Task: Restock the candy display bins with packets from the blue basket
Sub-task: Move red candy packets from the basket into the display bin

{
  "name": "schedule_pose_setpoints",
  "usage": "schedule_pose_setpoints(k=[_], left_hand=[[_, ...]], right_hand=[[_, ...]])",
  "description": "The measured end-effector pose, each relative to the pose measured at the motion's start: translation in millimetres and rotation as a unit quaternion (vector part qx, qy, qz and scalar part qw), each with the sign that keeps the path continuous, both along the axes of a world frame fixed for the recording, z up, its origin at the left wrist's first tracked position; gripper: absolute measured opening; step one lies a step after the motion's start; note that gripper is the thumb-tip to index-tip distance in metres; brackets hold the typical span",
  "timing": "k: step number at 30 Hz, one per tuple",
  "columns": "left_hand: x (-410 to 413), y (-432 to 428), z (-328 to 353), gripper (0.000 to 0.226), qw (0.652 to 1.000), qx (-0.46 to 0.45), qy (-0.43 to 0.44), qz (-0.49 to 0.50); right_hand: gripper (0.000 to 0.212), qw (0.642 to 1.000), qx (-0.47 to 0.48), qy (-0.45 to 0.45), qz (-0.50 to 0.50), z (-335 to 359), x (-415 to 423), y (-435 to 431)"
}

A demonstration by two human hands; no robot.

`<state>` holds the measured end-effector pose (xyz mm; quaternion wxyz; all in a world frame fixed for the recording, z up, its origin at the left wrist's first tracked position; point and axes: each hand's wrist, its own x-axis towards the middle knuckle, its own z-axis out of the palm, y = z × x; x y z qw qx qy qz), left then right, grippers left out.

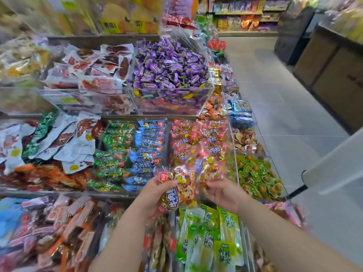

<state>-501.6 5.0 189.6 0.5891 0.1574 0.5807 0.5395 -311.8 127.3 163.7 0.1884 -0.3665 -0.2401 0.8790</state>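
Observation:
My left hand (155, 195) grips a red and gold candy packet (177, 191) with a cartoon face, held above the lower shelf. My right hand (224, 193) pinches the edge of a second, blurred red packet (208, 167) just to the right of the first. Both packets hover in front of the clear bin of matching red packets (196, 140) on the middle tier. The blue basket is out of view.
Green and blue packets (133, 154) fill the bin left of the red one. Purple candies (170, 65) heap in an upper clear bin. Green pouches (210, 236) lie below my hands. Grey aisle floor (284, 118) runs along the right, with a white cart edge (334, 163).

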Motion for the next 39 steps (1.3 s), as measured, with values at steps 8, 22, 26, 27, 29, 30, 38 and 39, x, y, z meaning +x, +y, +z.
schedule_pose_setpoints(k=[8, 22, 26, 27, 29, 30, 38, 39], left_hand=[[6.7, 22.1, -14.1, 0.025, 0.997, -0.007, 0.074, -0.038], [2.5, 82.0, -0.8, 0.030, 0.971, -0.073, 0.169, -0.153], [2.2, 91.2, -6.9, 0.047, 0.967, -0.111, 0.178, -0.144], [2.2, 91.8, -8.6, 0.057, 0.970, -0.119, 0.168, -0.127], [-0.2, 92.0, -11.1, 0.063, 0.975, -0.134, 0.141, -0.111], [-1.7, 91.5, -12.8, 0.058, 0.978, -0.132, 0.125, -0.100], [5.9, 95.1, -17.1, 0.037, 0.976, -0.138, 0.165, -0.031], [5.9, 93.8, -16.5, 0.034, 0.975, -0.133, 0.171, -0.043]], right_hand=[[0.058, 0.994, 0.089, -0.053, 0.038, 11.4, 42.5, 28.1], [0.023, 0.776, 0.527, -0.346, 0.040, 49.8, 17.1, 128.5], [0.021, 0.752, 0.537, -0.353, 0.149, 37.9, 1.7, 141.5], [0.019, 0.735, 0.547, -0.357, 0.182, 37.9, 0.8, 145.5], [0.017, 0.707, 0.563, -0.352, 0.243, 42.5, 0.5, 154.2], [0.019, 0.693, 0.571, -0.352, 0.263, 44.3, -0.1, 157.5], [0.027, 0.353, 0.716, -0.473, 0.374, 21.6, -26.1, 138.6], [0.032, 0.344, 0.717, -0.477, 0.374, 21.6, -28.5, 138.9]])
